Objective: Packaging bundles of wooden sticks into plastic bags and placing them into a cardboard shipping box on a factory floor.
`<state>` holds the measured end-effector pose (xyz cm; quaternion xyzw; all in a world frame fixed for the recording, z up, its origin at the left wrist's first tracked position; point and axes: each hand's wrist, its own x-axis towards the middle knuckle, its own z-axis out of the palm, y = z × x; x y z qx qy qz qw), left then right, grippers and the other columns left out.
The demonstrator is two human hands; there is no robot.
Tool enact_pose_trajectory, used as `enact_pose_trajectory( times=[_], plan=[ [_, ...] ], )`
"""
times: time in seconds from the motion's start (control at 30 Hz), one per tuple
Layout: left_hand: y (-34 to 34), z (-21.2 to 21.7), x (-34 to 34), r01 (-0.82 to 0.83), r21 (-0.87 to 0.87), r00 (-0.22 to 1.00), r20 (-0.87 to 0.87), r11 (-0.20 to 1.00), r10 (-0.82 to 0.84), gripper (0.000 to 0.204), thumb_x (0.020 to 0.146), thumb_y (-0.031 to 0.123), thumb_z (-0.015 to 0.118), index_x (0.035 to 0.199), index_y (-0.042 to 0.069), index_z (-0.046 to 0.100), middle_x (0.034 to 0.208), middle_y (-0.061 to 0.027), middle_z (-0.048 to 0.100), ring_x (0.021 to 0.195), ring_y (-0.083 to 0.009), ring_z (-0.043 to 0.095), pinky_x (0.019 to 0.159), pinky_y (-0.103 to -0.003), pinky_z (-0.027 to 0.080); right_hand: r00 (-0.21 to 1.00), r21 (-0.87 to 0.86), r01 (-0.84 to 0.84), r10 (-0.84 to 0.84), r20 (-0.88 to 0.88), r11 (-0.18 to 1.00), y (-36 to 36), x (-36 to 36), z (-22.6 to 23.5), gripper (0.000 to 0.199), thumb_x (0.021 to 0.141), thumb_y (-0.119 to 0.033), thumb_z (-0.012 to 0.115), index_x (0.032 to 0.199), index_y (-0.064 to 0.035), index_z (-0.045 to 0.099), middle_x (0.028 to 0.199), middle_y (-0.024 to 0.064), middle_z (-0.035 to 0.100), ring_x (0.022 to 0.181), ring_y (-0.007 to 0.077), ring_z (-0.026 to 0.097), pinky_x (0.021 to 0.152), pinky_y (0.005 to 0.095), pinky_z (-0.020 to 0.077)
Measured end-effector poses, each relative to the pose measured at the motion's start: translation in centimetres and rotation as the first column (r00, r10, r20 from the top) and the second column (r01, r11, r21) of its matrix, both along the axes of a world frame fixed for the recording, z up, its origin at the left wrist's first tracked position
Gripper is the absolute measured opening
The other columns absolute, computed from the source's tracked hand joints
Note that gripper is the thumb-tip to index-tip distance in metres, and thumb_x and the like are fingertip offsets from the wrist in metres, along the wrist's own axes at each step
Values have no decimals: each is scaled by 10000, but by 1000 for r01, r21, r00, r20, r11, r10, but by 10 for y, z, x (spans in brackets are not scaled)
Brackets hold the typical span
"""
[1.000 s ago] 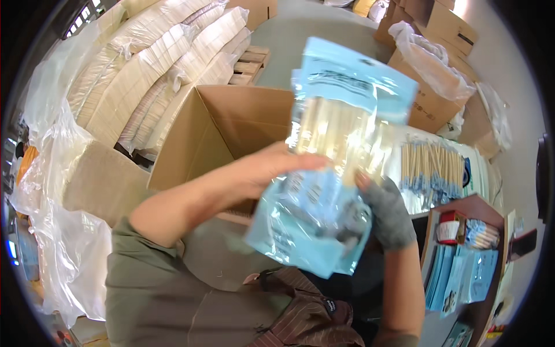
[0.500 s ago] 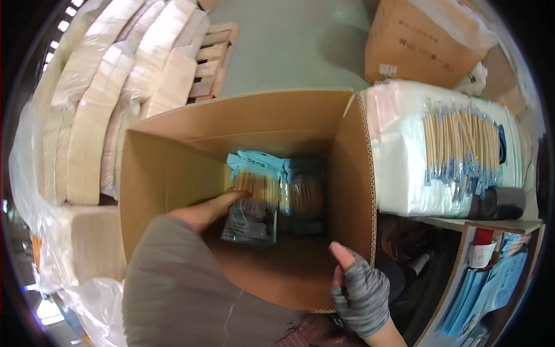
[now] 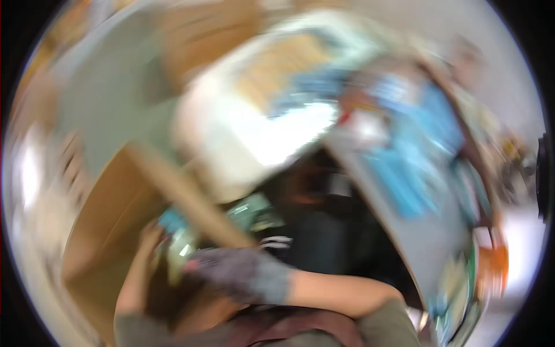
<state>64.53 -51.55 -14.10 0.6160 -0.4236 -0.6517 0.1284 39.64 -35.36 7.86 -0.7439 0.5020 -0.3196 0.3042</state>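
The view is strongly smeared by motion. My left hand (image 3: 151,236) is down inside an open cardboard box (image 3: 104,214), at the edge of a packet with a light-blue top (image 3: 171,220) and a clear, pale lower part. Whether its fingers grip the packet is too blurred to tell. My right hand (image 3: 228,273), in a grey fingerless glove, reaches leftward across the box's near right side, its fingertips close to the packet. Its fingers are smeared, and I see nothing certain in them.
Right of the box, a white plastic-wrapped bundle (image 3: 217,133) carries a heap of thin wooden sticks (image 3: 283,63). Blue packets (image 3: 404,168) lie on a grey surface (image 3: 430,246) farther right. Another cardboard box (image 3: 208,34) stands at the back.
My view has swung right, so the box now lies at the lower left. My right hand has moved from beside the box's near right corner to over it. My left hand remains inside.
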Motion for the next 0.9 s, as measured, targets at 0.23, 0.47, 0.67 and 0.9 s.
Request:
enact_pose_trajectory(
  times=[0.23,0.47,0.67,0.9],
  plan=[
    [49,220,-83,395,-731,875,116,556,-469,281,895,125,500,1150,9,512,948,-78,615,834,-149,584,728,-243,456,680,-518,530,-701,-214,672,167,-115,25,299,752,-112,489,1028,3,513,963,168,566,903,298,556,807,366,461],
    [181,303,-195,452,-868,688,193,205,-700,274,884,44,492,1148,-26,492,1020,-124,572,918,-172,560,823,-265,443,-491,-437,758,-865,106,-484,567,-224,77,216,801,-31,509,1008,-63,562,913,114,589,844,220,574,774,305,462],
    [353,316,-326,371,-908,259,301,-193,-918,245,790,17,568,1032,0,536,796,-69,588,655,-126,549,595,-231,441,-926,-457,321,-174,-334,-829,883,-224,56,271,735,-302,648,890,-80,625,843,171,609,794,310,597,727,378,471],
    [500,341,-412,390,-853,-115,330,-348,-937,275,777,46,588,1046,13,541,882,-89,622,816,-203,606,727,-298,470,-830,-212,520,-431,-353,-828,874,-267,85,467,680,-25,622,1121,-84,479,853,122,599,757,242,576,677,342,459]
  ],
)
